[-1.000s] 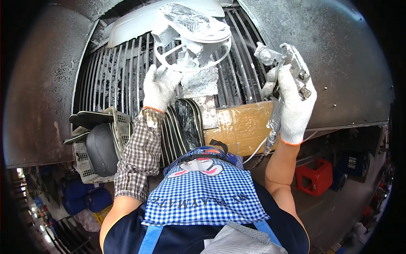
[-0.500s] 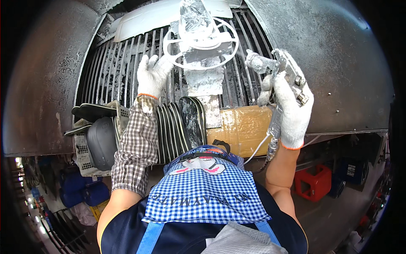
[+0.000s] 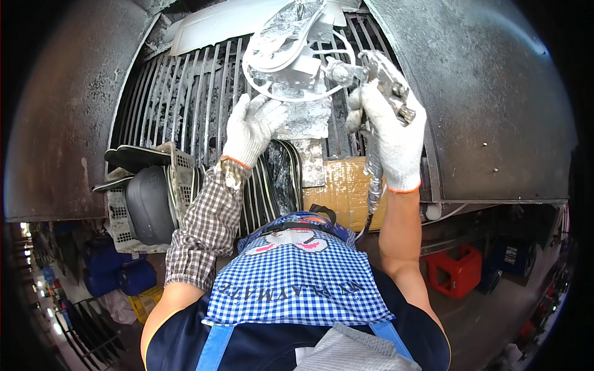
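Observation:
My left hand (image 3: 252,130), in a white glove with an orange cuff, is open just under the near rim of a white spoked wheel (image 3: 342,86). Its fingers are spread, and whether they touch the rim I cannot tell. On the wheel lies a long rounded piece (image 3: 278,46), partly silvery and wrinkled, with a pale edge. My right hand (image 3: 393,139), gloved too, is closed around a silver-smeared spray gun (image 3: 385,77). The gun's nozzle end points left, close to the wheel's right side. A coated hose (image 3: 374,191) hangs from the gun.
Dark rounded panels with pale edges (image 3: 263,185) stand in a row before me, beside a light plastic crate (image 3: 180,185). A taped cardboard piece (image 3: 337,191) lies to their right. Metal slats (image 3: 192,99) run behind, between stained side walls (image 3: 495,123). A red container (image 3: 455,272) stands lower right.
My right hand has brought the spray gun leftward to the wheel. The wheel and the piece on it have turned, the piece now slanting. My left hand has shifted right and slightly nearer.

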The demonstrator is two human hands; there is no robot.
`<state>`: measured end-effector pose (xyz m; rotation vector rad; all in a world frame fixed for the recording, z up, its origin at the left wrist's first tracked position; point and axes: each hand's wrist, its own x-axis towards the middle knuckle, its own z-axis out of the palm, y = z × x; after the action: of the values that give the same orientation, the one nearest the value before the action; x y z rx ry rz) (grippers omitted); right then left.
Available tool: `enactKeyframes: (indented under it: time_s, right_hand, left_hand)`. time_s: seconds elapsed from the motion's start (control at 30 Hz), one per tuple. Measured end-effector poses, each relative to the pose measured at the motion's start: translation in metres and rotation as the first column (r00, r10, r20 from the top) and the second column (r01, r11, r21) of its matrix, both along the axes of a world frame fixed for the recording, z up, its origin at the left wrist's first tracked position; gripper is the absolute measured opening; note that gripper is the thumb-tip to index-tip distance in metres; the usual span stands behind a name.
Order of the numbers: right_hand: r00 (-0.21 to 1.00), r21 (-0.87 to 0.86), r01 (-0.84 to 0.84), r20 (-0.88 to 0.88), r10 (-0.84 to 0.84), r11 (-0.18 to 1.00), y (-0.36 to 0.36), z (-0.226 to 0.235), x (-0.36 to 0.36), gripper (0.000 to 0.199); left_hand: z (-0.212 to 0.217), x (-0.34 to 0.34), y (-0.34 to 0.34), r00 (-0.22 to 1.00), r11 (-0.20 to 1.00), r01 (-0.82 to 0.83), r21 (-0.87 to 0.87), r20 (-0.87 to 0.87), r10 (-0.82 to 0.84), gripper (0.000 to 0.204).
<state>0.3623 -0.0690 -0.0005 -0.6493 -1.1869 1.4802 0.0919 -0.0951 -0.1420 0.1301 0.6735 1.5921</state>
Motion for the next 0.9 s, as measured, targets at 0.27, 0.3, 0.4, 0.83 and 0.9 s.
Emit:
enactKeyframes:
  time_s: [0.27, 0.3, 0.4, 0.83, 0.9]
  right_hand:
    - [0.995, 0.094, 0.102, 0.012, -0.103, 0.990, 0.026, -0.012, -0.010, 0.049]
    - [0.993, 0.087, 0.117, 0.003, -0.117, 0.989, 0.028, -0.012, -0.010, 0.049]
    - [0.989, 0.111, 0.146, -0.040, -0.143, 0.983, 0.035, -0.014, -0.007, 0.048]
    - [0.932, 0.136, 0.361, -0.096, -0.350, 0.923, 0.016, -0.003, 0.012, 0.052]
    - [0.950, 0.180, 0.311, -0.050, -0.307, 0.933, 0.010, -0.008, 0.013, 0.051]
  left_hand:
    - [0.008, -0.012, -0.002, 0.997, 0.999, -0.048, 0.026, -0.051, 0.049, 0.073]
    - [0.010, -0.013, -0.002, 0.997, 0.998, -0.053, 0.035, -0.055, 0.054, 0.074]
    - [0.015, -0.018, -0.003, 0.993, 0.997, -0.047, 0.064, -0.104, 0.054, 0.078]
    - [0.018, -0.046, 0.009, 0.985, 0.988, -0.092, 0.121, -0.132, 0.108, 0.073]
    - [0.020, -0.046, 0.010, 0.977, 0.984, -0.109, 0.138, -0.166, 0.131, 0.083]
